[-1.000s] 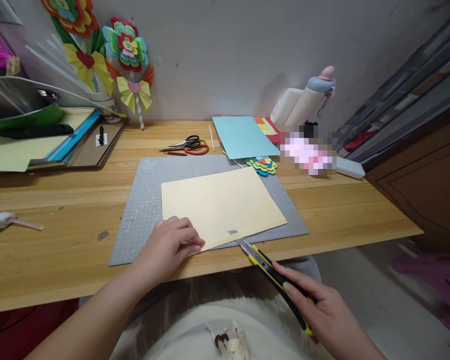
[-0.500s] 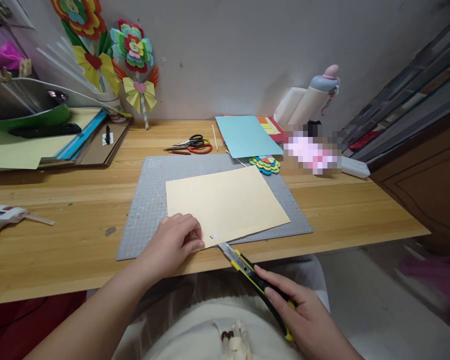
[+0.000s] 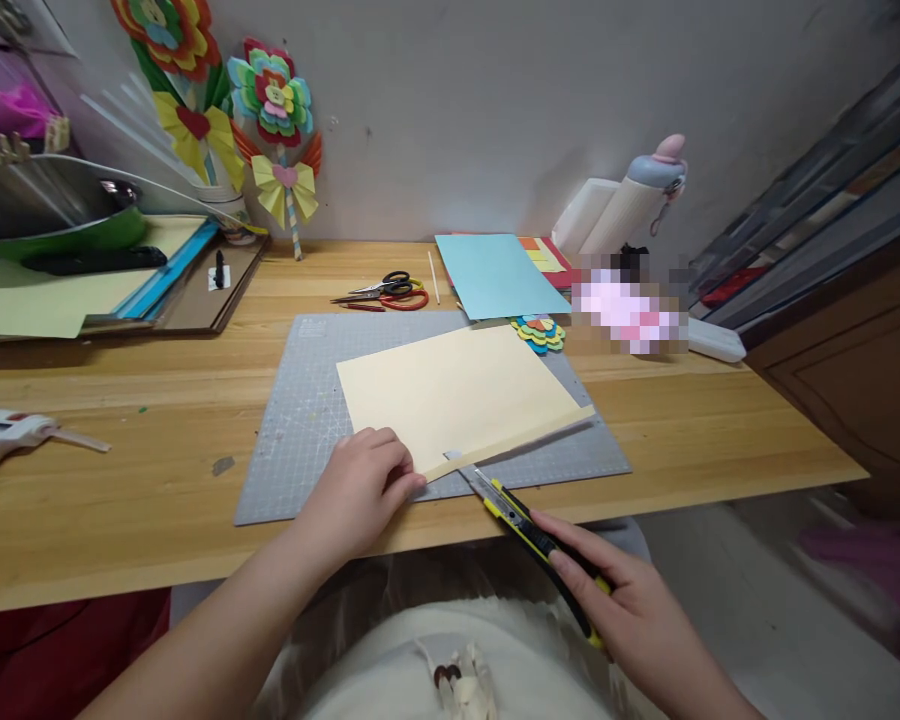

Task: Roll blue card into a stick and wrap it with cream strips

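A cream sheet of paper point(image 3: 450, 385) lies at a slant on the grey cutting mat point(image 3: 289, 430). A narrow folded strip shows along its near edge. My left hand point(image 3: 367, 490) is closed on the sheet's near left corner, fingers curled and thumb at the edge. My right hand point(image 3: 615, 590) grips a black and yellow utility knife point(image 3: 540, 545), its blade out. The blade reaches the near edge just right of my left hand, and its tip shows at the fold; whether it passes through the paper I cannot tell.
Behind the mat lie scissors point(image 3: 394, 290), a thin stick point(image 3: 433, 277), a light blue sheet point(image 3: 499, 275) and a layered paper flower point(image 3: 540, 333). A glue gun point(image 3: 7, 430) is at the left. A pan point(image 3: 52, 215) rests on stacked paper. A bottle point(image 3: 630, 205) stands at the back right.
The cream paper has turned slightly, its right side moving away from me, and the folded strip now shows. Both hands and the knife have shifted a little right.
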A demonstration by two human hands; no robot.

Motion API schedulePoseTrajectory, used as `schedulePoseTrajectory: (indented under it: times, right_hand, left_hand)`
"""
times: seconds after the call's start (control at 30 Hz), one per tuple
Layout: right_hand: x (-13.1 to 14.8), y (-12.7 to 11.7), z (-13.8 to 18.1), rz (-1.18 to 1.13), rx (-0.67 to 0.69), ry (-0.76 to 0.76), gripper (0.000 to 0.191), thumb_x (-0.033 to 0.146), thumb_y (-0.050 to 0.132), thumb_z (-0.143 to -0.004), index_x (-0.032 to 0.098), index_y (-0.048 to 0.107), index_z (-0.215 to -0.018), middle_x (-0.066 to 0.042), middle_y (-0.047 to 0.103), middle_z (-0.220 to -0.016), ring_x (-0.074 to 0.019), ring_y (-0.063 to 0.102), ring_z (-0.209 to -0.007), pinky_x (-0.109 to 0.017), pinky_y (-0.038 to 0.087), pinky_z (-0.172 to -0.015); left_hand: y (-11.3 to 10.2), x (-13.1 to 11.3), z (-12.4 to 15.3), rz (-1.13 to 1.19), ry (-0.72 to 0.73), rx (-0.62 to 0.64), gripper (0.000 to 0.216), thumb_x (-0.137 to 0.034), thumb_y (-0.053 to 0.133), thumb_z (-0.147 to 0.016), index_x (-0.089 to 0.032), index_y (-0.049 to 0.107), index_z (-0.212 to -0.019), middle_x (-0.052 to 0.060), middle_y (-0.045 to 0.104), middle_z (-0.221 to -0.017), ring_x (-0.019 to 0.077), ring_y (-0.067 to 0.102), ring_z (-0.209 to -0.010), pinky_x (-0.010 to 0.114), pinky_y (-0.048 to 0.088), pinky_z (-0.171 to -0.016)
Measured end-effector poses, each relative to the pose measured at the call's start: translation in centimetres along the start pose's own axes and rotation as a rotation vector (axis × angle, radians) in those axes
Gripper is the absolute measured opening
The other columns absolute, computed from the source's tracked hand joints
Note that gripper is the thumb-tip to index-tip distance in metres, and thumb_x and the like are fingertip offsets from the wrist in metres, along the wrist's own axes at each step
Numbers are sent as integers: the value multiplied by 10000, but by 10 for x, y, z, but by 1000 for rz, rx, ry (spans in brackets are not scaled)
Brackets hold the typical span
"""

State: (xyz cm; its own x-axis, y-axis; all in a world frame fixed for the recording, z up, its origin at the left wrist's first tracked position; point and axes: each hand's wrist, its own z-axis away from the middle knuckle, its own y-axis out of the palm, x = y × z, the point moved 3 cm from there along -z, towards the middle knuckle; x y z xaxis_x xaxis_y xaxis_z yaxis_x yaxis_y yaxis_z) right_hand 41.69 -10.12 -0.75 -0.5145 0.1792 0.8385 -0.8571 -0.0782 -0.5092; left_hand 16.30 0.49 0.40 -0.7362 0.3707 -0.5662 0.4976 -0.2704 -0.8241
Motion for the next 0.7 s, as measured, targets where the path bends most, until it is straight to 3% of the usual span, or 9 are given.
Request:
schedulePoseTrajectory:
  times: [0.2, 0.47, 0.7]
  right_hand:
    - [-2, -10, 0, -11, -19, 9, 323, 425, 573, -834, 298, 701, -1103, -14, 711, -1079, -265, 646, -1049, -382, 527, -916]
    - [3, 8, -2, -19, 65, -67, 346, 389, 537, -876, 257, 656, -1174, -63, 652, -1192, -239, 623, -1093, -381, 479, -962]
    - [4, 8, 1, -46, 117, 6, 334, 423, 562, -856, 273, 685, -1127, -64, 664, -1164, -249, 630, -1081, -379, 481, -949]
  left_hand:
    - [-9, 11, 9, -22, 22, 52, 106, -278, 580, -843, -212, 567, -762, -7, 585, -808, 178, 504, -825, 320, 333, -731]
    - [-9, 14, 11, -60, 23, 35, 119, -281, 573, -849, -206, 559, -757, -2, 591, -821, 176, 498, -819, 320, 326, -727]
    - [-10, 12, 10, -43, 11, 38, 121, -294, 572, -844, -209, 567, -760, 6, 599, -838, 188, 506, -841, 333, 329, -745]
